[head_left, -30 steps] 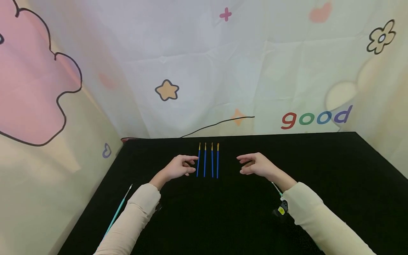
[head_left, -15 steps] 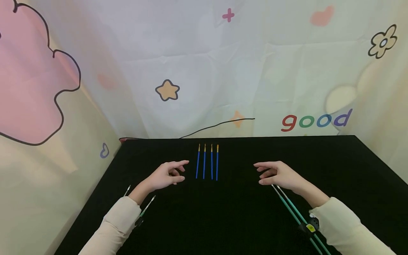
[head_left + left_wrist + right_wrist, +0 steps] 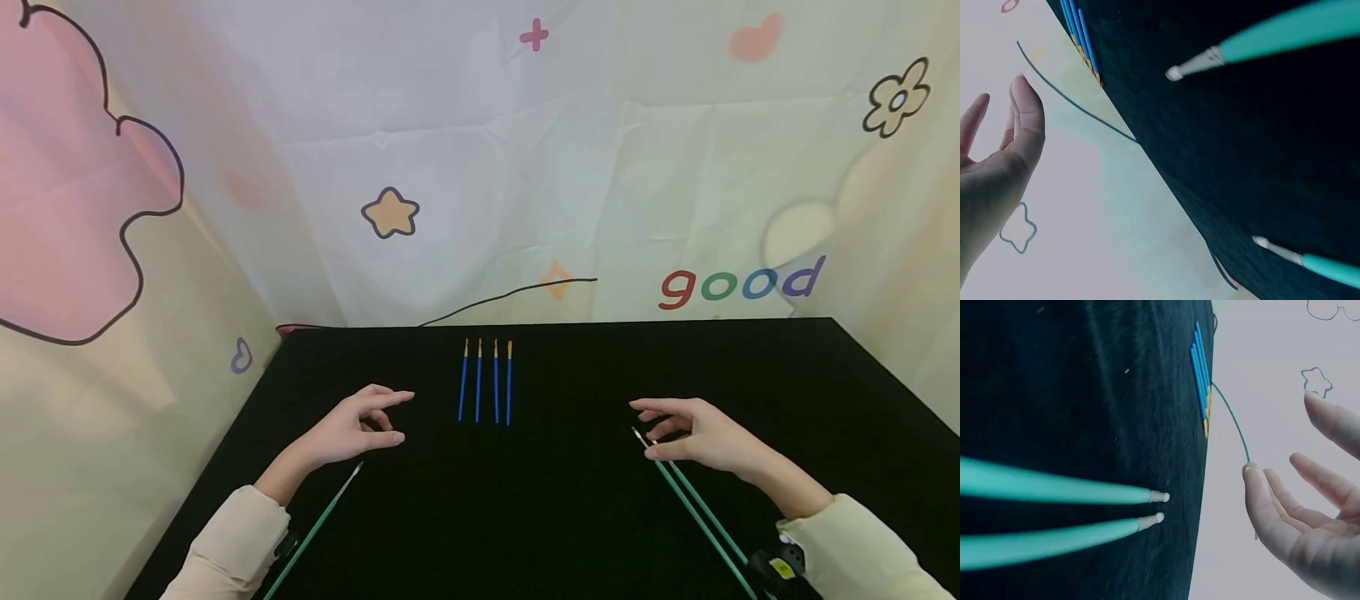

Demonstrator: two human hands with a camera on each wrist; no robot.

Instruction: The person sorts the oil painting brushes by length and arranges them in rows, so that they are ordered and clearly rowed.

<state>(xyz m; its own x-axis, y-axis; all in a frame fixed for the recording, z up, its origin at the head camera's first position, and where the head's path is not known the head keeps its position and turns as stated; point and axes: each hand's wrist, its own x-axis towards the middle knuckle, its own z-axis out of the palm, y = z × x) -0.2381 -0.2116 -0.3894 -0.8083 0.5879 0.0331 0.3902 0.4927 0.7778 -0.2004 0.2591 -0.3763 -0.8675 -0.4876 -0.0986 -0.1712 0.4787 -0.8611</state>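
Several slim blue paintbrushes [image 3: 477, 392] lie side by side near the back of the black table, their bristle ends pointing away from me. To their left, my left hand [image 3: 352, 427] hovers with loosely bent fingers and holds nothing. A green paintbrush [image 3: 315, 527] lies just below it; the left wrist view shows a second green paintbrush [image 3: 1329, 270], which my arm hides in the head view. On the other side, my right hand [image 3: 708, 435] is also relaxed and holds nothing. Beneath it lie two green paintbrushes [image 3: 697, 512], nearly parallel, partly covered by hand and wrist.
The black tabletop [image 3: 540, 517] ends at a straight back edge. Behind it hangs a pale printed cloth [image 3: 480, 183] with a star, a flower and coloured letters. The cloth also runs along the left and right sides.
Both hands have drawn away from the blue paintbrushes, outward and toward me. More of the green paintbrushes now shows. The blue paintbrushes stay in their row.
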